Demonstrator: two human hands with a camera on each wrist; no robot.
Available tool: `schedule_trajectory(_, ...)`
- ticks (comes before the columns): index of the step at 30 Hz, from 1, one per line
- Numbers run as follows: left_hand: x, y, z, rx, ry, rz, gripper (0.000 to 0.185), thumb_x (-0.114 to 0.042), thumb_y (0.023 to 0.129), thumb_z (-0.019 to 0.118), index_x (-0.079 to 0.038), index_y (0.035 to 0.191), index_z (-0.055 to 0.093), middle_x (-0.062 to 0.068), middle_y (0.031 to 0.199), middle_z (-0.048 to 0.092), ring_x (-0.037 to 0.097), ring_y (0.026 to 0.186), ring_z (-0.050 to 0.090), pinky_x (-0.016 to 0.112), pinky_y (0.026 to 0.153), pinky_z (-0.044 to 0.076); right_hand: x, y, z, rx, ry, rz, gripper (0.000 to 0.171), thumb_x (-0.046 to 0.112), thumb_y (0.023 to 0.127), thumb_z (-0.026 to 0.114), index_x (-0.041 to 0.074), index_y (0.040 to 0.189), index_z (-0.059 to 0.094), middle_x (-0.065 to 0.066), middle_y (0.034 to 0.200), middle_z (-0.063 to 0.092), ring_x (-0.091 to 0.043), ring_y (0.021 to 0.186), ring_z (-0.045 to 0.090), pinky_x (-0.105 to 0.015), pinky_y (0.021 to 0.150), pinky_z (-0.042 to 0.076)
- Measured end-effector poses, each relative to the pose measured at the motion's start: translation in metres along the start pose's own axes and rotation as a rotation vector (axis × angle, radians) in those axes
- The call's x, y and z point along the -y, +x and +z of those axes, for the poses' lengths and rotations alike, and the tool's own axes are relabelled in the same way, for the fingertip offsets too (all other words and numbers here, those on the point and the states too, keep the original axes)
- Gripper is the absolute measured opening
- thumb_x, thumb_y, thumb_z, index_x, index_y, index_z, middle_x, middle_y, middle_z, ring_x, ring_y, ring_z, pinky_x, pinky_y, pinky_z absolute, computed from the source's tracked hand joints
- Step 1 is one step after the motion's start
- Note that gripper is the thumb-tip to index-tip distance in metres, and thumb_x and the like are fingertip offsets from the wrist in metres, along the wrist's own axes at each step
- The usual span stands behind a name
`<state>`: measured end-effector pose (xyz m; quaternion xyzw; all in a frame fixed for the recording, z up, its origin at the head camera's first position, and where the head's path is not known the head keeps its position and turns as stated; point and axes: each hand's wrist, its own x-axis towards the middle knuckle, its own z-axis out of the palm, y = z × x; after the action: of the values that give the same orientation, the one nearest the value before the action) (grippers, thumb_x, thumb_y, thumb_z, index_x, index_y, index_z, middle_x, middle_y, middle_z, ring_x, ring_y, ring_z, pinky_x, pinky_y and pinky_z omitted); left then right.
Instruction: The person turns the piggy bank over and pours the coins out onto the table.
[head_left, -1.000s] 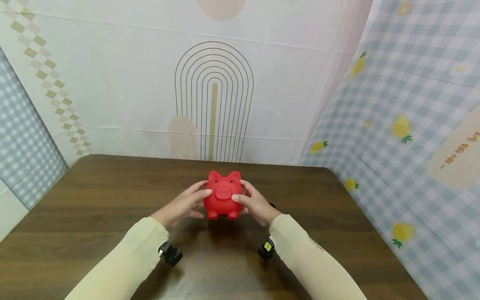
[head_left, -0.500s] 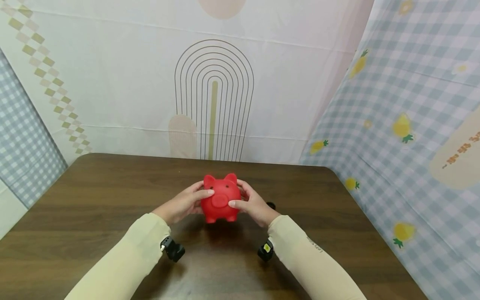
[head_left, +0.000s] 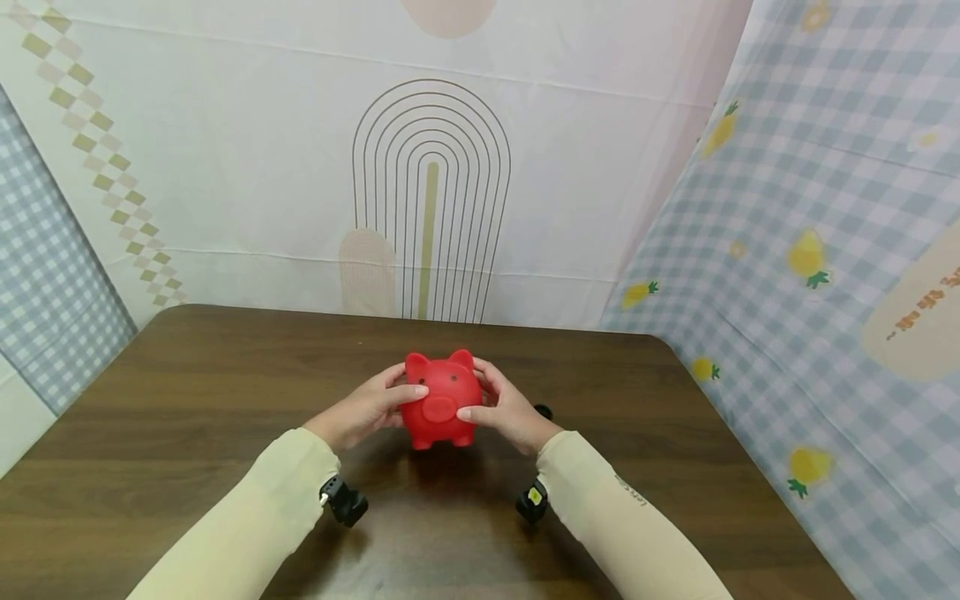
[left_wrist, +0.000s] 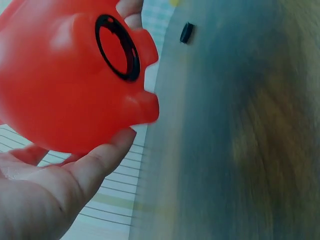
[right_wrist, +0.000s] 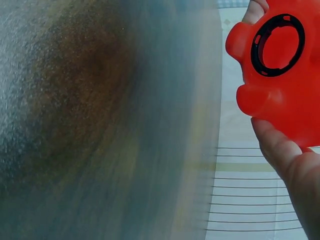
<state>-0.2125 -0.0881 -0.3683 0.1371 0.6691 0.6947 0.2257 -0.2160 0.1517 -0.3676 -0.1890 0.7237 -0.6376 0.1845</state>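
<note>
We hold the pig [head_left: 450, 393] above the table [head_left: 225, 375], our left hand [head_left: 362, 412] and right hand [head_left: 516, 413] clamped on its 2 sides. Near our right hand lies 1 black piece [head_left: 543, 412].

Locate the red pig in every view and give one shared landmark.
Head: red pig, below and slightly left of centre.
Left wrist: red pig at upper left, cropped.
Right wrist: red pig at upper right, cropped.
Shared landmark: lined arch print, partly visible in wrist views.
</note>
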Motion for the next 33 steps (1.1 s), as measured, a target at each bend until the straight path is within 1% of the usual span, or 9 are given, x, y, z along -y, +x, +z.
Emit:
schedule_trajectory(3,-0.001,-0.001,0.003,-0.024,-0.015,0.009,0.067,-0.024,0.091,0.057,-0.004,0.147,0.026,0.02,0.137,0.042,0.028,0.109,0.056,0.038,0.092,0.052,0.001,-0.001,0.0,0.013,0.001,-0.003,0.077,0.011,0.085,0.067,0.016,0.15,0.027,-0.013,0.148,0.036,-0.031,0.126,0.044,-0.044,0.095,0.05)
schedule_trajectory(7,-0.001,-0.002,0.005,-0.071,-0.011,0.012,0.069,-0.021,0.089,0.061,-0.005,0.146,0.027,0.021,0.136,0.043,0.03,0.112,0.054,0.039,0.09,0.053,0.001,-0.001,-0.001,0.055,-0.005,-0.003,0.077,0.011,0.085,0.067,0.017,0.15,0.026,-0.013,0.147,0.035,-0.031,0.127,0.042,-0.043,0.095,0.05)
schedule_trajectory(10,0.0,-0.003,0.006,-0.095,0.011,0.022,0.07,-0.02,0.088,0.063,-0.006,0.146,0.027,0.021,0.137,0.043,0.032,0.114,0.052,0.041,0.09,0.053,0.002,0.0,-0.003,0.082,-0.021,0.003,0.078,0.012,0.084,0.067,0.019,0.15,0.025,-0.012,0.146,0.035,-0.031,0.128,0.04,-0.043,0.094,0.05)
schedule_trajectory(13,0.0,-0.005,0.007,-0.12,0.034,0.045,0.071,-0.019,0.086,0.065,-0.007,0.146,0.029,0.02,0.139,0.042,0.034,0.119,0.048,0.043,0.091,0.052,0.004,0.0,-0.004,0.1,-0.033,0.013,0.08,0.012,0.083,0.067,0.021,0.15,0.023,-0.01,0.146,0.035,-0.03,0.129,0.038,-0.043,0.094,0.05)
schedule_trajectory(17,0.002,-0.006,0.007,-0.153,0.092,0.087,0.072,-0.016,0.084,0.068,-0.008,0.145,0.031,0.019,0.14,0.043,0.037,0.125,0.043,0.045,0.094,0.05,0.007,0.001,-0.006,0.124,-0.028,0.038,0.077,0.016,0.086,0.062,0.022,0.151,0.021,-0.01,0.147,0.034,-0.03,0.128,0.04,-0.042,0.095,0.049)
schedule_trajectory(20,0.004,-0.006,0.007,-0.164,0.139,0.12,0.073,-0.016,0.083,0.069,-0.008,0.145,0.032,0.019,0.141,0.043,0.037,0.127,0.042,0.046,0.095,0.049,0.009,0.002,-0.007,0.127,-0.019,0.067,0.072,0.02,0.089,0.059,0.021,0.152,0.022,-0.011,0.147,0.034,-0.03,0.125,0.044,-0.042,0.094,0.05)
schedule_trajectory(23,0.005,-0.007,0.008,-0.169,0.16,0.156,0.074,-0.015,0.082,0.07,-0.007,0.145,0.032,0.019,0.142,0.043,0.038,0.127,0.043,0.045,0.095,0.049,0.011,0.002,-0.007,0.121,-0.026,0.093,0.071,0.022,0.09,0.059,0.02,0.152,0.024,-0.013,0.146,0.035,-0.03,0.122,0.046,-0.043,0.093,0.051)
schedule_trajectory(29,0.007,-0.009,0.008,-0.183,0.22,0.202,0.079,-0.015,0.079,0.075,-0.009,0.145,0.032,0.017,0.143,0.042,0.037,0.126,0.045,0.045,0.093,0.051,0.014,0.002,-0.008,0.122,-0.073,0.12,0.076,0.021,0.086,0.065,0.024,0.151,0.025,-0.011,0.145,0.036,-0.031,0.125,0.042,-0.045,0.092,0.051)
schedule_trajectory(33,0.008,-0.009,0.009,-0.175,0.261,0.224,0.081,-0.015,0.076,0.078,-0.012,0.144,0.034,0.015,0.142,0.043,0.036,0.125,0.046,0.045,0.091,0.052,0.015,0.003,-0.007,0.131,-0.104,0.121,0.083,0.017,0.082,0.069,0.025,0.151,0.024,-0.009,0.145,0.037,-0.031,0.127,0.041,-0.045,0.092,0.051)
